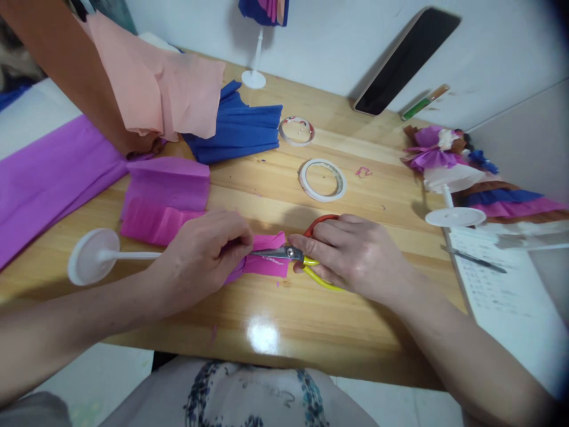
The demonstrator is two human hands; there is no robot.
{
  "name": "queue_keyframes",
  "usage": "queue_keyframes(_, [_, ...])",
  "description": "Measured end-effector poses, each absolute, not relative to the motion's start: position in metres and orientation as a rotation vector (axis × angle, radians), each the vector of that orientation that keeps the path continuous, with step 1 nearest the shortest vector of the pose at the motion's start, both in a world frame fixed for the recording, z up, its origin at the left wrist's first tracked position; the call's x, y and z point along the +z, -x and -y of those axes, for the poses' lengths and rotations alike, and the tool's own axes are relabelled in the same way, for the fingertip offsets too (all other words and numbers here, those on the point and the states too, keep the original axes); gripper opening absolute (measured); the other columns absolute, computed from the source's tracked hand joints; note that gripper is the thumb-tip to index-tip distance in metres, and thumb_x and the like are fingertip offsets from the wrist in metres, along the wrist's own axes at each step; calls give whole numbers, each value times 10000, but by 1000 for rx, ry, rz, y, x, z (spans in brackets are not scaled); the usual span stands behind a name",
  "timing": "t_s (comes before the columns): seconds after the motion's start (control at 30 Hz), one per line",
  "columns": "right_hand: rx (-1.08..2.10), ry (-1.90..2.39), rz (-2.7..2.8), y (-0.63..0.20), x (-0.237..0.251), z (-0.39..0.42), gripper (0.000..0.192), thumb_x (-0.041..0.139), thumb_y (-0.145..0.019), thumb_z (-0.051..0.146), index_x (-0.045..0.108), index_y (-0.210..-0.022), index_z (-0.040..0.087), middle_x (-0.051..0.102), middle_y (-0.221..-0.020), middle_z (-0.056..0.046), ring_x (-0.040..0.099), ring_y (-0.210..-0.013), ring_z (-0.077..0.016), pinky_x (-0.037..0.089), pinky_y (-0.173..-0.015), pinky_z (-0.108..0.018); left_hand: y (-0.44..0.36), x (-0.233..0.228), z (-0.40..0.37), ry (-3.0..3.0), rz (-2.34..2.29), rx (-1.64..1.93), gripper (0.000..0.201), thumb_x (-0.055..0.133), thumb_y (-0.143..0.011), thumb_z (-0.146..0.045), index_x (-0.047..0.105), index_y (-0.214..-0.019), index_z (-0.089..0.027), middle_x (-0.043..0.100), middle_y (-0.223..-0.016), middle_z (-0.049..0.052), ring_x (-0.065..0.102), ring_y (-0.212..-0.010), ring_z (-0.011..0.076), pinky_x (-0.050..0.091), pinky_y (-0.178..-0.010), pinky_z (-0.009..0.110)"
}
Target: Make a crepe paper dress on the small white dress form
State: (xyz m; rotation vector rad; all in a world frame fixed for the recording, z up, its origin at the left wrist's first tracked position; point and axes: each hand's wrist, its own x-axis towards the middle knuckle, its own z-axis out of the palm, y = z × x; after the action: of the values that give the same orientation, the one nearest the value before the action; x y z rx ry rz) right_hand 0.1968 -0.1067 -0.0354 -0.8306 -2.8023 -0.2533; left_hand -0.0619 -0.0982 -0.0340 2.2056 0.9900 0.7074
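Observation:
In my right hand (355, 252) is a pair of scissors (291, 253) with one red and one yellow handle loop. Its blades point left over a pink crepe paper strip (271, 267). My left hand (208, 255) is closed in a pinch at the strip's left end, where a bit of purple paper (235, 273) shows below the fingers. From under this hand a white plastic stem with a round base (93, 257) sticks out to the left. Whether the fingers grip the stem too is hidden.
Pink and purple paper pieces (166, 184) lie beyond my left hand, near blue paper (244, 130) and peach paper (178, 89). Two tape rolls (303, 181) lie mid-table. A phone (409, 59) leans on the wall. At right are a paper-dressed figure (438, 148) and a notebook (493, 279).

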Motion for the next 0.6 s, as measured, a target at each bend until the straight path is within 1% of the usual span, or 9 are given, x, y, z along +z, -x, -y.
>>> queue_keyframes(0.13, [-173, 866, 2797, -195, -34, 108, 257, 471, -934, 215, 692, -1052, 158, 623, -708, -38, 539, -640, -164, 376, -631, -299, 63, -35, 99, -2194, -999, 707, 166, 519, -856, -76, 556, -748, -196, 610, -695, -5, 545, -665, 140, 407, -604, 277])
queue_keyframes(0.27, [-162, 862, 2769, -193, -34, 108, 205, 543, -878, 220, 706, -985, 159, 604, -719, -46, 524, -652, -171, 336, -634, -313, 64, -36, 98, -2196, -1015, 683, 157, 540, -839, -77, 555, -750, -206, 634, -708, -4, 555, -669, 147, 410, -604, 287])
queue_keyframes(0.47, [-197, 841, 2766, -192, -35, 108, 210, 532, -888, 210, 703, -1000, 163, 587, -714, -38, 495, -650, -165, 301, -637, -317, 63, -36, 98, -2201, -1023, 691, 165, 520, -845, -64, 561, -758, -198, 629, -711, -9, 548, -669, 135, 406, -608, 276])
queue_keyframes(0.6, [-241, 844, 2759, -192, -36, 108, 235, 525, -896, 188, 696, -1056, 173, 581, -705, -32, 487, -651, -171, 297, -644, -323, 63, -35, 98, -2194, -1024, 681, 162, 537, -839, -55, 565, -749, -187, 633, -703, -9, 548, -657, 130, 406, -596, 265])
